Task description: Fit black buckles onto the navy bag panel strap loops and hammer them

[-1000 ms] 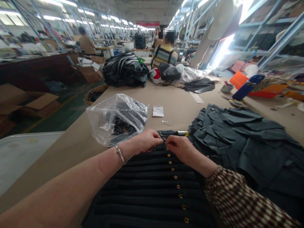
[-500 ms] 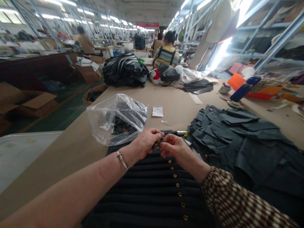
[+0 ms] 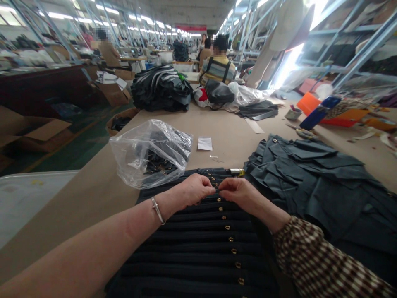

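Dark fabric strips (image 3: 192, 265) lie in an overlapping row before me, each with a small gold-coloured metal fitting (image 3: 231, 239) near its right part. Over the far end of this row, my left hand (image 3: 197, 189) is closed in a pinch on the edge of a strip. Facing it, almost touching fingertips, my right hand (image 3: 237, 193) is also pinched; what lies between its fingers is too small to make out. A tool with a silver and yellow end (image 3: 237, 172) rests just beyond the hands, at the top of the row.
A clear plastic bag (image 3: 133, 155) with more dark pieces lies to the left. Dark grey fabric (image 3: 322, 186) is heaped to the right. A white paper square (image 3: 204, 143) sits ahead on the brown table (image 3: 77, 207). Farther back are a dark fabric pile (image 3: 161, 89) and seated people.
Both hands have come down slightly toward the strips. The dark piece raised between them before now lies in the row, and more gold-coloured fittings show at its far end.
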{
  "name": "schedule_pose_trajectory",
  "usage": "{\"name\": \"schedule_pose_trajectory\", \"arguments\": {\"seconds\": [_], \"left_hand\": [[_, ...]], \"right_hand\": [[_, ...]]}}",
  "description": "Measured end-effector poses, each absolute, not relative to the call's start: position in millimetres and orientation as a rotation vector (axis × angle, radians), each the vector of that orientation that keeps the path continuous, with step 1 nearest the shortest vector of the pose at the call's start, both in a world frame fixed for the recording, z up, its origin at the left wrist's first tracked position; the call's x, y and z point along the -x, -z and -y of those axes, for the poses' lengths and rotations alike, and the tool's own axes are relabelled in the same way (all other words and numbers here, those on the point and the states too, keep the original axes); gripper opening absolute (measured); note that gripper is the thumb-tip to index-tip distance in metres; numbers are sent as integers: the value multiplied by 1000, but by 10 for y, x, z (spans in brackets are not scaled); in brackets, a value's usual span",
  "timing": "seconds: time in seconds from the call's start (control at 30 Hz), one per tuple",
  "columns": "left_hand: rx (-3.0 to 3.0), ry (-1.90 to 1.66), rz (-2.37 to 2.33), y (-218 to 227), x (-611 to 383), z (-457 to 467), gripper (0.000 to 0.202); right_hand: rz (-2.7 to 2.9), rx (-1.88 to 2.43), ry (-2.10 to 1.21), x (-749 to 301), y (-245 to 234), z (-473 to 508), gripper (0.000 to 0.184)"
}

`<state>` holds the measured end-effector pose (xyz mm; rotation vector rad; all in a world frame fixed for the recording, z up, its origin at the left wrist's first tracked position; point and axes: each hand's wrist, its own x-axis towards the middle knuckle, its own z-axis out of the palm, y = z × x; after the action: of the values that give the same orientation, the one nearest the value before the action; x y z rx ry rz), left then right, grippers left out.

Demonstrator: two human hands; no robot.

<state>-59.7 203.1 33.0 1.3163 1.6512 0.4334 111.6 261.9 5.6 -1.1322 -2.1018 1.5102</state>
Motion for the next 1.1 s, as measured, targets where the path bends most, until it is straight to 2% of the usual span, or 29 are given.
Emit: {"name": "schedule_pose_trajectory", "arguments": {"seconds": [0.1,0.17,0.5,0.77,0.9,1.1], "left_hand": [[-1472,-390,-1673,-275,602,-2074,13],[-1556,-361,-1670,-237,606,-2096,13],[-1694,-255,-1733,-178,545,-2102,15],[-1667,-287,-1745,-226,664,-2073,14],[-1473,-412,-1691,-329,727,-2005,22],[-906,-727,-1352,-422,657,-1915,37]], "right_hand": [[2431,1174,-1118,-1176,14,-2619,12],[2547,1156,-967,-1194,44,-2617,17],[2670,1216,-765,-1162,56,-2561,15],[2678,1160,-788,-1170,76,-2616,12],[2566,1086,-796,-1141,-38,-2551,12],[2180,886,-1149,-953,-170,-2342,12]]}}
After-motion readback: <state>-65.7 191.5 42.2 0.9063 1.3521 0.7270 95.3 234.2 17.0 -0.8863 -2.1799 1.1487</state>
